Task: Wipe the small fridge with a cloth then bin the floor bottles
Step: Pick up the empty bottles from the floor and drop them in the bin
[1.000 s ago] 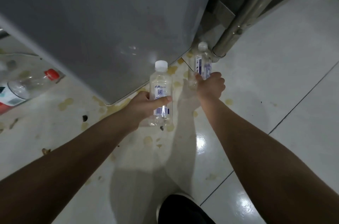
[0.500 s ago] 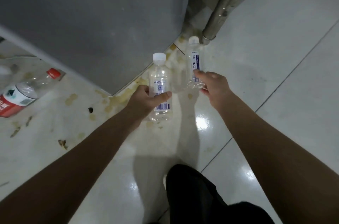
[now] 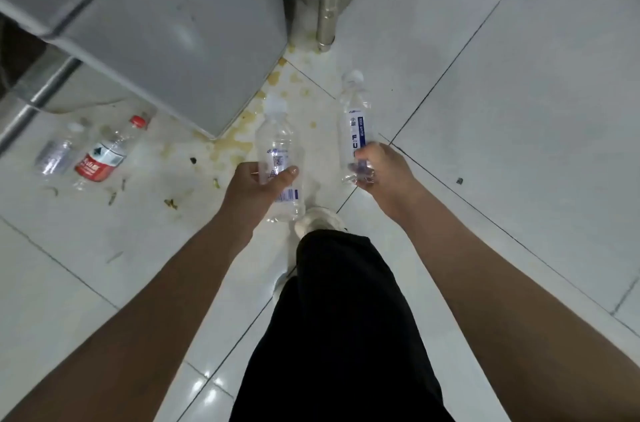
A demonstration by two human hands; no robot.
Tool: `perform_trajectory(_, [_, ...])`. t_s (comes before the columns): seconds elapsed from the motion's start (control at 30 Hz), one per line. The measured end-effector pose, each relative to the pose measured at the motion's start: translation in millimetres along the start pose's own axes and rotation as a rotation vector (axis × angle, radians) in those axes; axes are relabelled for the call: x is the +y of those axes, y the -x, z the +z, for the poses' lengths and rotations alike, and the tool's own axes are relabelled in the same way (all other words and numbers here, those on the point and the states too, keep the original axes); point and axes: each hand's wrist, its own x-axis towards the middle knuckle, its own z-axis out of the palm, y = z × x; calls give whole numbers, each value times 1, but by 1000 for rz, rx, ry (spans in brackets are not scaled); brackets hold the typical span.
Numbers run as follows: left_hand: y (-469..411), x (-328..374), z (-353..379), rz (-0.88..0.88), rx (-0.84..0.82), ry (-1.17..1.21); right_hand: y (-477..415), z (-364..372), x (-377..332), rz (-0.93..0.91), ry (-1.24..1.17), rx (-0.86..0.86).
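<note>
Bottles, plastic, four in view.

Item 1: clear water bottle (image 3: 277,141), white cap, barcode label. Our left hand (image 3: 254,188) wraps its mid-body, thumb laid across the label. It appears lifted off the floor (image 3: 519,110).

Item 2: blue-lettered water bottle (image 3: 355,120), white cap pointing away from us. Our right hand (image 3: 384,172) curls round its bottom end only. Both hands sit near the front corner of the small fridge (image 3: 166,27), above yellow stains (image 3: 239,141).

Items 3 and 4: red-labelled bottle (image 3: 104,155) and, just left of it, a crushed clear bottle (image 3: 55,155). They lie on their sides at far left, beside the fridge, not yet collected.

Handling, as we judge it: all look empty, so very light. The walls are thin and will dent if squeezed, and the smooth plastic may slide in the palm. The firmest holds are the neck under the cap or the labelled waist. Our base grip on item 2 looks the less secure; we would shift it toward the middle before carrying. No bin shows in this view.
</note>
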Motion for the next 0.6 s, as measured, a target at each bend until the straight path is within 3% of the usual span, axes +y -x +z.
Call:
perform_trajectory(0.33, [205, 119, -10, 49, -22, 55, 212, -51, -71, -86, -133, 6])
perform_trajectory(0.6, [354, 153, 22, 165, 0, 141, 366, -98, -69, -115, -228, 71])
